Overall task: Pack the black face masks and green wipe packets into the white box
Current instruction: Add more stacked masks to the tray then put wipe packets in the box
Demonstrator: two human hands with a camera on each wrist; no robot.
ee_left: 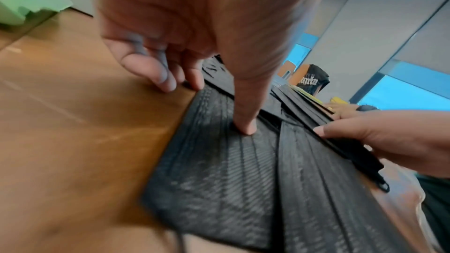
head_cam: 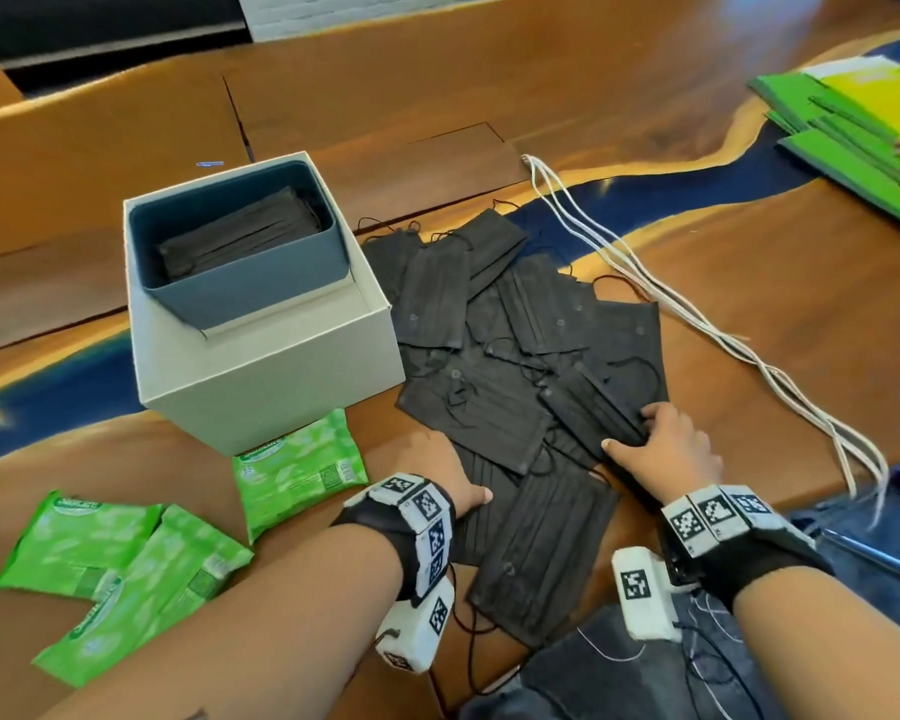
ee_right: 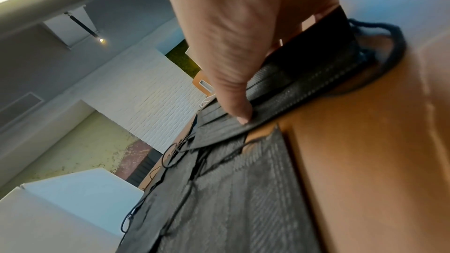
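The white box stands at the left, and its grey inner tray holds a stack of black masks. Several loose black face masks lie overlapping on the table to its right. Three green wipe packets lie in front of the box. My left hand is at the pile's left edge, its thumb on a mask and its curled fingertips at that mask's edge. My right hand pinches a mask at the pile's right side, thumb on top.
White cords trail across the wooden table to the right of the masks. Green and yellow flat sheets are stacked at the far right. Dark fabric lies at the near edge under my right wrist.
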